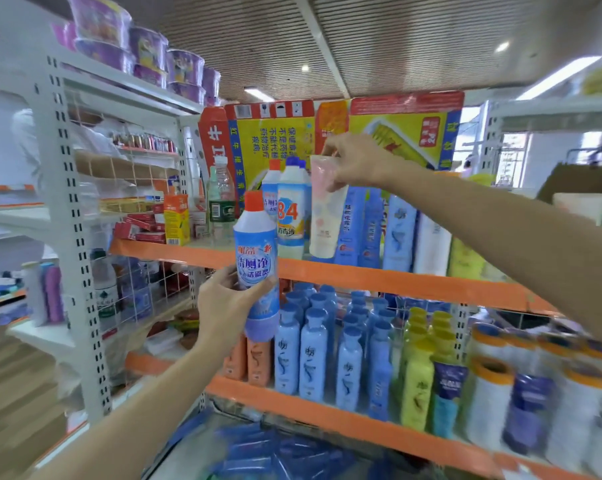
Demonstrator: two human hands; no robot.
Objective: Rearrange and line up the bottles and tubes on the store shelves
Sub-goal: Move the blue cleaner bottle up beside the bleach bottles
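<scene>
My left hand (225, 308) grips a blue and white cleaner bottle (257, 258) with an orange cap, held upright in front of the upper shelf's orange edge (379, 277). My right hand (356, 162) pinches the top of a pale pink tube (325, 216), which hangs cap-down over the upper shelf. Just left of the tube stand a white "84" bottle (290, 209) with a blue cap and another orange-capped cleaner bottle (270, 188). Blue tubes (362, 226) and a white tube (431, 244) stand to its right.
The lower shelf (327, 415) holds several blue bottles (313, 355), orange bottles (247, 362), yellow-green bottles (417, 379) and white tubs (490, 403). A clear water bottle (221, 202) and small boxes (176, 220) sit at the upper shelf's left. A flattened carton (327, 129) stands behind.
</scene>
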